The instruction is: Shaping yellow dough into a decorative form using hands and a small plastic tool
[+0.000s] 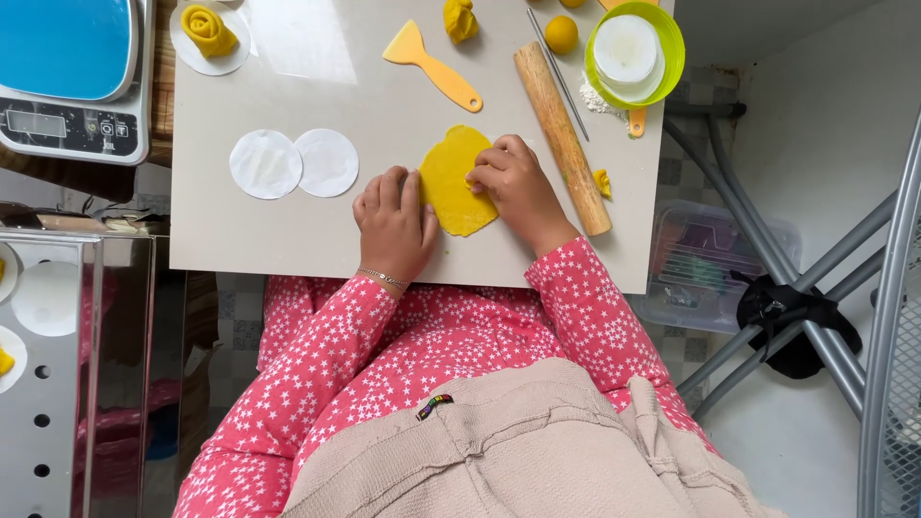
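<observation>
My left hand (393, 219) lies flat on the left edge of the yellow dough sheet (457, 182), while my right hand (513, 182) pinches its right edge, both pressing it to the table (288, 240). I judge gentle, even fingertip pressure best, so the thin sheet doesn't tear. The rolling pin (561, 134) lies just right of my right hand.
</observation>
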